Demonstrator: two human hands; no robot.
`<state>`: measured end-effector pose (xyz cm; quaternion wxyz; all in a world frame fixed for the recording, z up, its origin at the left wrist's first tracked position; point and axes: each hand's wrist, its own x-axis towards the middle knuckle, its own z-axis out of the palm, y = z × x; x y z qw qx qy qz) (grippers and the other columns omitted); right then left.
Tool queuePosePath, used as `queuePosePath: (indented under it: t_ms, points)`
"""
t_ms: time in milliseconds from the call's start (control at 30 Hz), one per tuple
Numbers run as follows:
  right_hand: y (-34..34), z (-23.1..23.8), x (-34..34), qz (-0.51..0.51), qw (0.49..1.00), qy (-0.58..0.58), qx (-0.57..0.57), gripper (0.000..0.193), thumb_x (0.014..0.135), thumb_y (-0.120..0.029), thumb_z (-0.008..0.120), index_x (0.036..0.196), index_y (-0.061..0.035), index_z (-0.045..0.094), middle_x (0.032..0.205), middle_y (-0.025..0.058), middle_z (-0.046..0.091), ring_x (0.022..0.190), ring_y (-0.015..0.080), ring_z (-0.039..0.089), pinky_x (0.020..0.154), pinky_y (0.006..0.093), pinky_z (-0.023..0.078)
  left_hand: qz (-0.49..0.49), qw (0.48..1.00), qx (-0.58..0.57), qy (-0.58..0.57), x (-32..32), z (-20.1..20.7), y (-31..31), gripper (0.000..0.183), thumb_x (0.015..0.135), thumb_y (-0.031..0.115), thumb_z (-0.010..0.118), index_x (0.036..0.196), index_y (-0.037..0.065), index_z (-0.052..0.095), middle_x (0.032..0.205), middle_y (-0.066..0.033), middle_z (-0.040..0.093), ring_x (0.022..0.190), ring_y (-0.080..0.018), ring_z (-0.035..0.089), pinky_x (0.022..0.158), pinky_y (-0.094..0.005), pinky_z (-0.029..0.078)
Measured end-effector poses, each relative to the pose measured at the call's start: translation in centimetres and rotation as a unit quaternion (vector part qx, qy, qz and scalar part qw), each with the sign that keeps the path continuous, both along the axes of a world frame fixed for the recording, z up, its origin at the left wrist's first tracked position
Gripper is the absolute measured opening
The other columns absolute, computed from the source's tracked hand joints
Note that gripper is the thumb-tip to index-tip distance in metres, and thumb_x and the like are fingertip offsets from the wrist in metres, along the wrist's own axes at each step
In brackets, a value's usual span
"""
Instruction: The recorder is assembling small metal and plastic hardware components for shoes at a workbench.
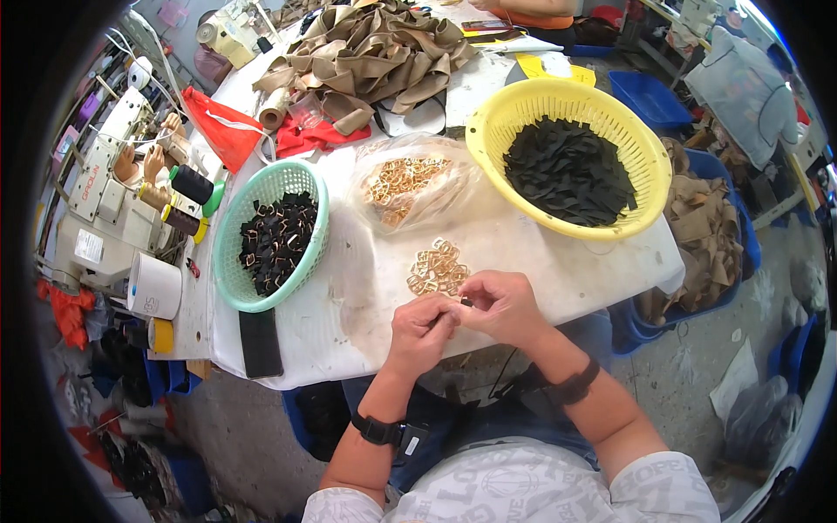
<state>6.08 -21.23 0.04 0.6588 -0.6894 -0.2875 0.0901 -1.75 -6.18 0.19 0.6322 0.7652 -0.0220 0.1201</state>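
Observation:
My left hand and my right hand meet at the table's near edge, fingers pinched together. Between them is a small black strip, mostly covered by the fingertips; whether a metal ring is on it I cannot tell. Just beyond my fingers lies a loose pile of gold-coloured metal rings. More of these rings fill an open clear plastic bag farther back. To the right, a yellow plastic basket holds a heap of black strips. At left, a mint-green basket contains black strips with gold rings on them.
A dark flat phone-like slab lies at the table's left front edge. Brown fabric pieces are heaped at the back. A sewing machine and thread spools stand at left. Blue bins sit at right. Another person's arm shows at the far side.

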Motion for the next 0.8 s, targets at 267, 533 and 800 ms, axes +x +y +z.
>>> queuePosePath:
  t_ms: [267,533,800]
  points:
    - [0.1,0.2,0.3,0.033,0.999,0.022,-0.019,0.015,0.074,-0.008,0.076,0.083,-0.0002,0.066,0.063,-0.0026,0.055,0.055,0.0024,0.044,0.049,0.0201,0.038,-0.021,0.999,-0.030,0.015,0.0,-0.3,0.4,0.006,0.084,-0.004,0.059,0.081,-0.002,0.063,0.069,-0.0017,0.056,0.060,-0.0080,0.050,0.054,-0.0230,0.039]
    - [0.0,0.2,0.6,0.085,0.979,0.163,0.085,0.014,0.087,-0.005,0.064,0.099,0.0025,0.061,0.077,-0.0001,0.058,0.063,0.0032,0.050,0.055,0.0190,0.041,-0.007,0.989,-0.124,0.079,-0.3,0.5,0.4,0.005,0.090,0.004,0.060,0.086,0.002,0.060,0.073,0.0042,0.051,0.066,-0.0027,0.043,0.057,-0.0197,0.036]
    - [-0.4,0.3,0.8,0.130,0.973,0.184,0.042,0.006,0.091,-0.004,0.058,0.094,0.0002,0.061,0.073,-0.0012,0.057,0.062,0.0049,0.052,0.055,0.0200,0.042,0.003,0.995,-0.074,0.068,-0.1,0.3,0.3,0.006,0.090,0.004,0.060,0.084,0.001,0.060,0.071,0.0041,0.052,0.064,-0.0031,0.044,0.056,-0.0205,0.038]
